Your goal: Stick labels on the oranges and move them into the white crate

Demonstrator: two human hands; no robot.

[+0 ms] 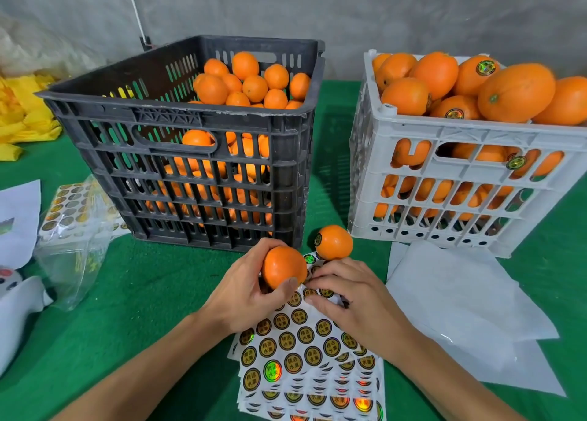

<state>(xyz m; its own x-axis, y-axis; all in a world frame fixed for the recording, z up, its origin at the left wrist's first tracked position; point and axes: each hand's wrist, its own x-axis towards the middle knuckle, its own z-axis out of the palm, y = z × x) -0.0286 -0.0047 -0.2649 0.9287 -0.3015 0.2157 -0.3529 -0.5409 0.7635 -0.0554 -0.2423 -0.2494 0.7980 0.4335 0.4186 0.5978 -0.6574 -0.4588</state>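
On the green felt table [152,293], your left hand [241,296] curls round a smooth unlabelled orange [283,270], held over the stacked white sheets of round gold-and-black stickers [295,357]. Your right hand [352,296] pinches at the top sheet. A labelled orange [334,242] sits just beyond, before the slatted white plastic crate [444,185] heaped with oranges.

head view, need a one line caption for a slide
Left hand holds an unlabelled orange while the right hand picks at the sticker sheet, between black crate and white crate.
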